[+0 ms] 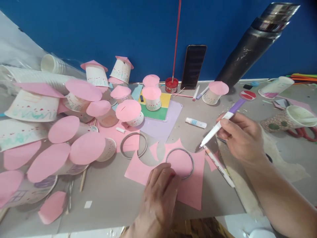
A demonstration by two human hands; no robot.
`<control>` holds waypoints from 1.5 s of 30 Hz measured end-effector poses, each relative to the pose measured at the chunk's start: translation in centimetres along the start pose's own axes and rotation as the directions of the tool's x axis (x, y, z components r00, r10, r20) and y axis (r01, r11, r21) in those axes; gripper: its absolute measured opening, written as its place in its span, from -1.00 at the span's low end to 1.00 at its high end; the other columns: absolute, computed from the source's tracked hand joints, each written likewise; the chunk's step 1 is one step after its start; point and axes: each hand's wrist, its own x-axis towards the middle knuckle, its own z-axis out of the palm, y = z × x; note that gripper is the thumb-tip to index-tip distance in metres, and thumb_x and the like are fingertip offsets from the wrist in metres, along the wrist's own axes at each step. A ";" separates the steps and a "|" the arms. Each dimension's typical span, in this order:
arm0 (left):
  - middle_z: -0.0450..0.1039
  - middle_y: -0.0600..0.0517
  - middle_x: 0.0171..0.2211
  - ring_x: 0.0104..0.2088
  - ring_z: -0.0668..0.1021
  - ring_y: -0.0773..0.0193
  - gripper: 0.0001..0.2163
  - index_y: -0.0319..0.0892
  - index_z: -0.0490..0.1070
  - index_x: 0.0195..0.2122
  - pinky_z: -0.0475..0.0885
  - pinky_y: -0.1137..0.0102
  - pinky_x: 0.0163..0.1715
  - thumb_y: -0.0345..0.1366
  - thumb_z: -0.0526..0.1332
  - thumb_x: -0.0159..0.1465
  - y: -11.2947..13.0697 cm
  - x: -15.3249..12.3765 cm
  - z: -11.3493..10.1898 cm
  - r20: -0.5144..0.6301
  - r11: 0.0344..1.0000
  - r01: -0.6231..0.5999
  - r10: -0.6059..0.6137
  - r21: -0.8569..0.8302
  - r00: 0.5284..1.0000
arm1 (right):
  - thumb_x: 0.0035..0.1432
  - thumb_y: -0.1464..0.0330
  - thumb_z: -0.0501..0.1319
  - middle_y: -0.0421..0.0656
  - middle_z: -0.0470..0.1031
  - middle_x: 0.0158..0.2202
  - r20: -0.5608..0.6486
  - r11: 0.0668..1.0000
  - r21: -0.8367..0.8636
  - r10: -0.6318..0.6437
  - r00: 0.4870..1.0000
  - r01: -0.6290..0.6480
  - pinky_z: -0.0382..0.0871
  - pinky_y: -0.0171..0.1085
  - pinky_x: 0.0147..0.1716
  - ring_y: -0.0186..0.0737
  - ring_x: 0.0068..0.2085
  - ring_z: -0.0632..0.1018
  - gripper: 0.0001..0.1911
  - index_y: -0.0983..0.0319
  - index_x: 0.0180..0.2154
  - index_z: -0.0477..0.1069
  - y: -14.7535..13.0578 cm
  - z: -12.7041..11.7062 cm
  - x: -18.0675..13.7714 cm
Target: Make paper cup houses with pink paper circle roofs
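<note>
**Ring pinned on pink paper, marker in hand**

At the left, paper cups (74, 145) with pink round tops lie heaped on the surface (111, 198). Just beside them lies a loose ring (134, 145). The left hand (160, 195) presses flat, fingers together and gripping nothing, on the pink sheet (190, 191) at the near rim of a second ring (192, 162). The right hand (241, 138) has its fingers clamped on a marker (221, 124), whose tip is at the sheet's right edge.

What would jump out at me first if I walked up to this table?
Most striking is the heap of paper cups capped with pink paper discs, filling the left of the table against a blue wall. In front, the left hand presses a grey ring onto a cut-up pink paper sheet, while the right hand holds a purple-and-white marker pen beside it.
</note>
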 end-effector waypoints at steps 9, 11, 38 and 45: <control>0.40 -0.15 -0.09 0.12 0.41 0.05 -0.74 -0.25 0.41 -0.03 0.44 0.18 0.09 -0.64 0.10 0.34 -0.1 -0.2 -0.1 0.014 1.000 0.003 -0.003 0.003 1.000 | 0.18 0.17 0.43 -0.30 0.31 -0.54 -0.013 1.000 0.006 0.018 1.000 -0.017 0.04 -0.27 -0.55 -0.40 -0.55 0.28 -0.80 0.13 -0.33 0.54 0.1 0.1 0.0; 0.39 -0.17 -0.08 0.13 0.40 0.03 -0.76 -0.26 0.41 -0.04 0.44 0.16 0.09 -0.62 0.10 0.35 -0.2 -0.4 0.0 0.023 1.000 -0.006 0.006 0.007 1.000 | 0.16 0.14 0.44 -0.30 0.32 -0.54 -0.010 1.000 0.014 0.022 1.000 -0.022 0.04 -0.27 -0.56 -0.41 -0.55 0.28 -0.78 0.13 -0.34 0.55 0.1 0.1 0.1; 0.41 -0.09 -0.22 0.06 0.48 0.03 -0.73 -0.16 0.37 -0.18 0.48 0.17 -0.03 -0.65 0.00 0.32 0.0 -0.3 0.8 -0.046 0.992 0.017 -0.012 0.123 0.999 | 0.24 0.16 0.35 -0.28 0.39 -0.55 0.104 0.996 -0.093 0.009 0.995 0.001 0.20 -0.33 -0.58 -0.37 -0.57 0.33 -0.78 0.18 -0.29 0.49 0.5 -0.2 0.3; 0.40 -0.08 -0.21 0.07 0.45 0.05 -0.74 -0.19 0.38 -0.16 0.45 0.20 0.00 -0.66 0.05 0.32 -0.4 -0.3 0.6 -0.022 0.993 -0.009 0.012 0.121 1.000 | 0.23 0.17 0.32 -0.25 0.43 -0.53 0.386 0.993 -0.091 0.111 0.916 -0.082 0.26 -0.34 -0.61 -0.36 -0.59 0.38 -0.74 0.20 -0.38 0.42 -0.3 -0.7 -0.4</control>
